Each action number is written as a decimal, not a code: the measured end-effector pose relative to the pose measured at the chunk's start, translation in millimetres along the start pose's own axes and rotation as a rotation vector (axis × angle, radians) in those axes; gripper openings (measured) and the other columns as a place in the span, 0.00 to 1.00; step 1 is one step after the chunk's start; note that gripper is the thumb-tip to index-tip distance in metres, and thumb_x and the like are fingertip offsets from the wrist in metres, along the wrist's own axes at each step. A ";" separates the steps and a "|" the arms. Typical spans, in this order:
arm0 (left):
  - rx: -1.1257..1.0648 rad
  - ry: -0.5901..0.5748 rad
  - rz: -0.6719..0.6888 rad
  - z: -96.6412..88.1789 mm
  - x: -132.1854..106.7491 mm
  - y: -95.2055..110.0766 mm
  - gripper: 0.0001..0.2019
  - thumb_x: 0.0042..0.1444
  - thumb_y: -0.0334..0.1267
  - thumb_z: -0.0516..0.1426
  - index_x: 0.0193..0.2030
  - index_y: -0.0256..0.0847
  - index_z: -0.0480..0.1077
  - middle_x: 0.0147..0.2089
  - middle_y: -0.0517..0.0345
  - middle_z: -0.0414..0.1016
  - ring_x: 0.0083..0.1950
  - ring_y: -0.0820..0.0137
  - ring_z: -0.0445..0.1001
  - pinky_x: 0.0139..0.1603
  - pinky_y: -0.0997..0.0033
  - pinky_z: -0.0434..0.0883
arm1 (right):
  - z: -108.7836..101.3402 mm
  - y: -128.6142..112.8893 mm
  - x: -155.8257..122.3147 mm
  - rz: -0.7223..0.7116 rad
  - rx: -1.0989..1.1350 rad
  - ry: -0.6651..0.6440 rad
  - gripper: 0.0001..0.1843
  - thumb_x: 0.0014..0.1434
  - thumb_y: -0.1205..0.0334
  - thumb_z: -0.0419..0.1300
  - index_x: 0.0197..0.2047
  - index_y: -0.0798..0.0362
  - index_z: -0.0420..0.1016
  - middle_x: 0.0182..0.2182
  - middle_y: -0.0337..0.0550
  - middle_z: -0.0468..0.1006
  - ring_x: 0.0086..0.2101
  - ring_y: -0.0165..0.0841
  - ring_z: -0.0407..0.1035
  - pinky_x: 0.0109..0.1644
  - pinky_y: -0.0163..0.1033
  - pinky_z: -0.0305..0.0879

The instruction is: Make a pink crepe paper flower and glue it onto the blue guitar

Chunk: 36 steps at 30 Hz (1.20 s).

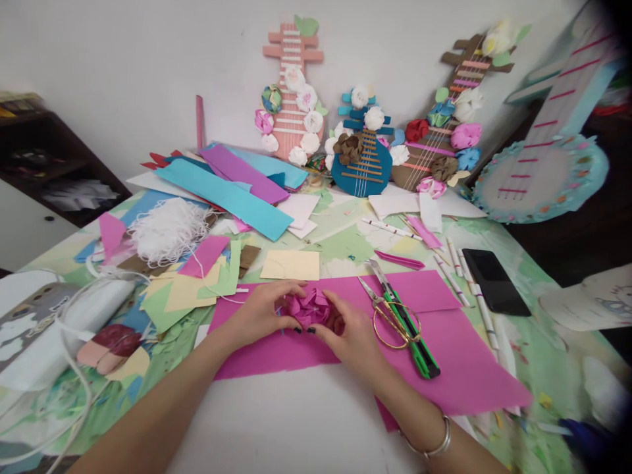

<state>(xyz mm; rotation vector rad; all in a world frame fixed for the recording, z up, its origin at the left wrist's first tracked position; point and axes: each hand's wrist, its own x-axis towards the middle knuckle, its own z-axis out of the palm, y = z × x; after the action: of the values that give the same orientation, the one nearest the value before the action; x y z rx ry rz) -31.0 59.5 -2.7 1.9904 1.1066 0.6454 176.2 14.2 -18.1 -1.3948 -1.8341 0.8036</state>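
Both hands meet over a crumpled magenta paper flower (311, 308) lying on a large magenta paper sheet (444, 342). My left hand (261, 313) curls around the flower's left side, fingers pinched on it. My right hand (353, 336) cups its right side, fingers closed on the paper; a silver bangle (437, 444) circles that wrist. Gold-handled scissors (388, 313) and a green utility knife (412, 339) lie just right of my right hand.
Coloured paper sheets and scraps (232, 191) cover the table's left and back. A tangle of white string (168, 230), a black phone (495, 280), several paper sticks (461, 276) and paper guitars decorated with flowers (363, 158) against the wall surround the work spot.
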 end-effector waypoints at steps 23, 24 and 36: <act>0.141 0.249 0.062 30.7 -1.9 11.1 0.11 0.53 0.34 0.58 0.43 0.39 0.75 0.40 0.54 0.81 0.36 0.68 0.77 0.39 0.69 0.74 | 2.7 2.7 2.2 -0.030 -0.005 0.190 0.18 0.58 0.70 0.52 0.49 0.53 0.75 0.41 0.47 0.82 0.39 0.38 0.78 0.44 0.43 0.75; 0.146 0.253 0.074 31.5 -1.5 9.7 0.10 0.53 0.34 0.58 0.42 0.40 0.75 0.39 0.54 0.81 0.37 0.68 0.77 0.39 0.69 0.74 | 2.8 2.5 2.2 -0.020 -0.003 0.190 0.17 0.58 0.70 0.53 0.49 0.53 0.75 0.41 0.47 0.83 0.38 0.38 0.78 0.44 0.43 0.75; 0.180 0.274 0.308 34.3 -1.5 4.7 0.12 0.61 0.34 0.52 0.36 0.43 0.77 0.36 0.53 0.79 0.39 0.69 0.76 0.43 0.67 0.74 | 1.9 -0.9 -1.3 -0.060 -0.003 0.164 0.16 0.59 0.70 0.52 0.46 0.52 0.77 0.40 0.45 0.83 0.37 0.37 0.78 0.43 0.42 0.75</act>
<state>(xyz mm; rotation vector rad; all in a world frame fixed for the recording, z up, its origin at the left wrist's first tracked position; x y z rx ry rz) -4.8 44.0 -19.2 2.3031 1.0529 1.0357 174.3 12.5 -18.6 -1.3597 -1.7422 0.6369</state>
